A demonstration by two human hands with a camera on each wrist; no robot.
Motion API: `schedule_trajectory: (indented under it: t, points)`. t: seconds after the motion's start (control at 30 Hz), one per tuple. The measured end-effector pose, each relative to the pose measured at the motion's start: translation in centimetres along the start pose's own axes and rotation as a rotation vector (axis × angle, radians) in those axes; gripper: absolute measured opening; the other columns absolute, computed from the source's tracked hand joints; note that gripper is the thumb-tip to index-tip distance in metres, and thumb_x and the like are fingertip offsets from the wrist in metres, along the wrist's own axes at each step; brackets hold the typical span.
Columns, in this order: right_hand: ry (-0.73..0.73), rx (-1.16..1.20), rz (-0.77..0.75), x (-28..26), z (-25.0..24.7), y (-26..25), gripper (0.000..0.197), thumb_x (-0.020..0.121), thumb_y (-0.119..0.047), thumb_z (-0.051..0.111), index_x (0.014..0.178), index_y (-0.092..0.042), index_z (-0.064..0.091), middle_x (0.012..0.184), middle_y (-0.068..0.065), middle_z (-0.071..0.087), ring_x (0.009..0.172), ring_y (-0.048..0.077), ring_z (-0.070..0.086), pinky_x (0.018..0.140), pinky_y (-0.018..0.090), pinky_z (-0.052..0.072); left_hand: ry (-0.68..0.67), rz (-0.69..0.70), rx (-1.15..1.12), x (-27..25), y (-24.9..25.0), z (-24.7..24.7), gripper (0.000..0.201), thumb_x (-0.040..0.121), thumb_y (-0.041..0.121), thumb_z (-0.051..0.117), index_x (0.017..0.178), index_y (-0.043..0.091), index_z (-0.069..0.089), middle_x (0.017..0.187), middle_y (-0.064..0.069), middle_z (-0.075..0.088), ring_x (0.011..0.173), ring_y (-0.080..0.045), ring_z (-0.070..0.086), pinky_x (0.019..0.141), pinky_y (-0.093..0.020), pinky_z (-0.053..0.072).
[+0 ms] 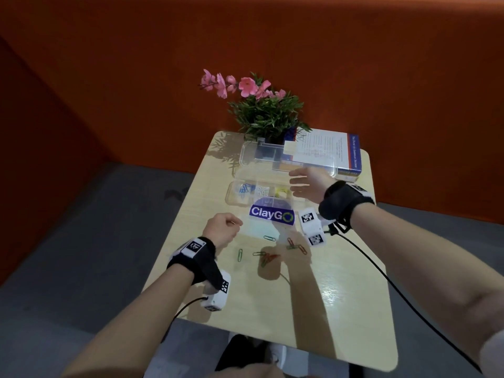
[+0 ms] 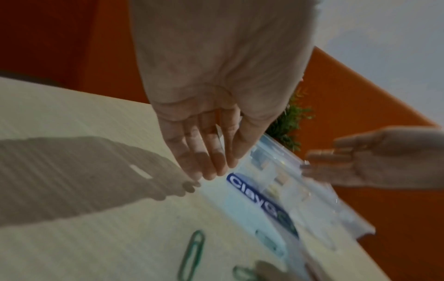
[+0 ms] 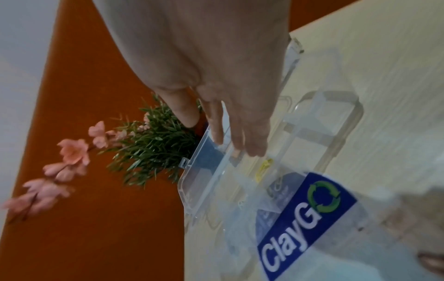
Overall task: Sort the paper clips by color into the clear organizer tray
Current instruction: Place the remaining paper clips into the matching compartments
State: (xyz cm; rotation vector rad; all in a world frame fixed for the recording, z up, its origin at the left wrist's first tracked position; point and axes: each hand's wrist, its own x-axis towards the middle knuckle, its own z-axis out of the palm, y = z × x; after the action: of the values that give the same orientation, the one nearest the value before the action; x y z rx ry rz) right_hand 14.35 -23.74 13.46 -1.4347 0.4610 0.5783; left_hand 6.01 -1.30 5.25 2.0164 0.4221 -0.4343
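Observation:
The clear organizer tray (image 1: 231, 198) stands mid-table with its lid (image 1: 272, 156) propped open behind. Its compartments hold blue clips (image 1: 245, 189), white clips (image 1: 261, 190) and yellow clips (image 1: 282, 192). Loose green clips (image 1: 240, 255) and red clips (image 1: 296, 245) lie nearer me, and one green clip (image 2: 192, 254) shows in the left wrist view. My right hand (image 1: 293, 184) hovers flat over the tray's right end, fingers (image 3: 240, 146) straight and empty. Left of the tray, my left hand (image 1: 234, 226) has its fingers (image 2: 216, 169) and thumb drawn together; I cannot tell whether anything is between them.
A potted plant (image 1: 264, 110) with pink flowers and a book (image 1: 327, 151) stand behind the tray. A blue ClayGo sticker (image 1: 272, 214) lies on the table in front of it. Orange walls enclose the far side. A wrist cable (image 1: 381, 268) trails over the right edge.

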Motion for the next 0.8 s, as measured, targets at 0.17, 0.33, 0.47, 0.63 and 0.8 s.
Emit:
schedule_trajectory:
  t: [0.17, 0.33, 0.47, 0.63, 0.8]
  points:
    - [-0.097, -0.413, -0.023, -2.5, -0.8, 4.4, 0.012, 0.092, -0.006, 0.051, 0.096, -0.005, 0.062, 0.089, 0.009, 0.061, 0.083, 0.024, 0.060, 0.074, 0.030, 0.056, -0.029, 0.073, 0.408, -1.2, -0.2, 0.9, 0.010, 0.082, 0.011, 0.062, 0.085, 0.019, 0.067, 0.085, -0.001, 0.064, 0.089, -0.022, 0.064, 0.079, -0.026, 0.049]
    - [0.045, -1.136, -0.129, -2.8, -1.3, 10.9, 0.009, 0.086, -0.019, 0.058, 0.091, -0.018, 0.066, 0.105, 0.006, 0.063, 0.095, 0.026, 0.060, 0.080, 0.029, 0.046, -0.039, 0.229, 0.522, -1.5, 0.1, 2.6, 0.017, 0.083, 0.006, 0.060, 0.097, 0.012, 0.067, 0.108, -0.006, 0.064, 0.101, -0.021, 0.064, 0.085, -0.028, 0.050]
    - [0.143, -1.193, -0.258, -3.2, -0.7, 13.5, 0.010, 0.084, -0.032, 0.053, 0.080, -0.024, 0.057, 0.083, -0.004, 0.042, 0.085, 0.022, 0.051, 0.078, 0.030, 0.045, -0.055, 0.393, 0.570, -1.4, 0.9, 4.4, 0.022, 0.090, 0.010, 0.058, 0.111, 0.014, 0.063, 0.118, -0.002, 0.059, 0.111, -0.016, 0.061, 0.096, -0.025, 0.048]
    - [0.091, -1.364, -0.231, -3.0, -0.3, 13.4, 0.021, 0.090, -0.017, 0.048, 0.104, -0.009, 0.060, 0.111, 0.012, 0.050, 0.113, 0.029, 0.045, 0.087, 0.037, 0.043, -0.135, 0.471, 0.768, -0.7, 1.8, 6.0, 0.030, 0.089, 0.014, 0.062, 0.118, 0.018, 0.060, 0.125, -0.001, 0.057, 0.119, -0.019, 0.052, 0.102, -0.033, 0.046]
    - [0.081, -1.374, -0.250, -2.8, -0.2, 13.7, 0.025, 0.089, -0.009, 0.045, 0.112, -0.004, 0.052, 0.119, 0.015, 0.051, 0.117, 0.031, 0.045, 0.090, 0.037, 0.041, -0.150, 0.478, 0.885, -0.3, 2.7, 6.2, 0.016, 0.088, 0.012, 0.062, 0.104, 0.013, 0.062, 0.116, -0.005, 0.058, 0.109, -0.022, 0.055, 0.093, -0.034, 0.049]
